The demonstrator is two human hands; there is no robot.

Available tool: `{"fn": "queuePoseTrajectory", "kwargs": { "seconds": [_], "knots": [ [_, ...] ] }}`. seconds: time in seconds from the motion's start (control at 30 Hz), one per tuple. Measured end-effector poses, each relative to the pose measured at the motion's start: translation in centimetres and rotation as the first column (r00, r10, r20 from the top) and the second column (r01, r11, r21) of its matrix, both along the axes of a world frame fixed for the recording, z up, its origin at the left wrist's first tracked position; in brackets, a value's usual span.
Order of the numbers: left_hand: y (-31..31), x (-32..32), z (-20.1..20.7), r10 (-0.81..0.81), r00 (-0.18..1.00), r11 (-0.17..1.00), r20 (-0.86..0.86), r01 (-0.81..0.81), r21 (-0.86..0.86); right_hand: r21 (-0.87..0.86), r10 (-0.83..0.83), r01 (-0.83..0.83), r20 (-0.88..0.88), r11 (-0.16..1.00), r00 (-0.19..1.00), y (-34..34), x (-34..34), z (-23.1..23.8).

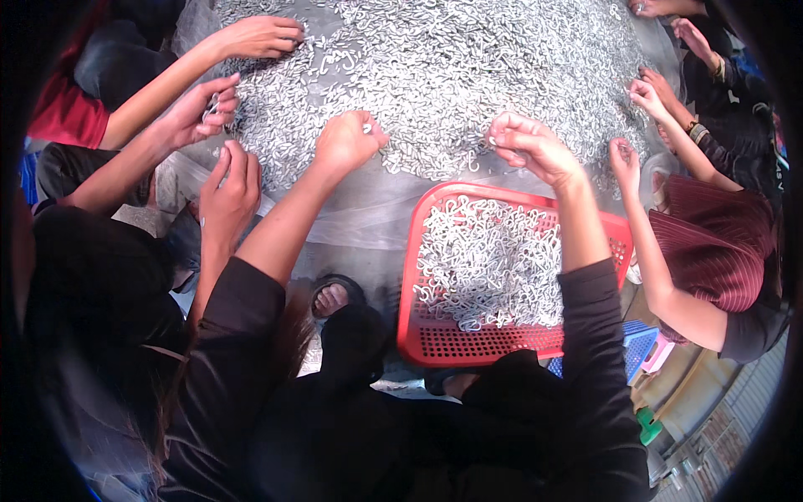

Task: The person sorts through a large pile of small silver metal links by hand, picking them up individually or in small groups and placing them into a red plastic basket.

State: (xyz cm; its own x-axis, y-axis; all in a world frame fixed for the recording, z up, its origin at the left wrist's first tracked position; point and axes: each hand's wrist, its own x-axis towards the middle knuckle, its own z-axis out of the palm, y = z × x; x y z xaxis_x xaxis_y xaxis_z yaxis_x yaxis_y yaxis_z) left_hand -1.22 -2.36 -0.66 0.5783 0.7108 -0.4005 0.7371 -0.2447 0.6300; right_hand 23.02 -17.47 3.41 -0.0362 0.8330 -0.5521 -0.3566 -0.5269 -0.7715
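A broad spread of small, pale grey S-shaped hooks (452, 75) covers the sheet in front of me. Over its near edge, my left hand (347, 144) is closed, with the pale end of one hook showing by the thumb. My right hand (535, 149) is closed in a pinch further right, a small pale piece like a hook at its fingertips; the fingers partly hide it. Below my right hand stands a red perforated plastic basket (407, 284), partly filled with the same hooks (493, 259). My right forearm crosses over its right side.
On the left, other people's hands (263, 38) reach to the pile, one holding hooks (212, 107). More hands (648, 96) work along the right edge. Bare grey sheet (351, 213) lies left of the basket. A sandalled foot (332, 299) and a blue basket (640, 343) are nearby.
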Motion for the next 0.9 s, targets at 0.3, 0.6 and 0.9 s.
{"fn": "queuePoseTrajectory", "kwargs": {
  "seconds": [0.3, 0.6, 0.9],
  "knots": [
    [-12.9, 2.4, 6.2, -0.38, 0.767, 0.866, 0.518, 0.492, -0.093, -0.23, 0.774, -0.776, 0.44, 0.588, 0.456, -8.2, -1.6, 8.0],
    [-8.9, -1.2, 2.3, -0.049, 0.852, 0.998, 0.521, 0.059, -0.002, -0.308, 0.487, -0.387, 0.673, 0.869, 0.556, -6.0, 4.5, 6.8],
    [-6.5, -1.5, -2.5, -0.276, 0.931, 0.893, -0.237, 0.34, 0.296, -0.59, 0.647, -0.449, 0.762, 0.671, -0.034, 2.8, -2.5, -3.7]
  ]
}}
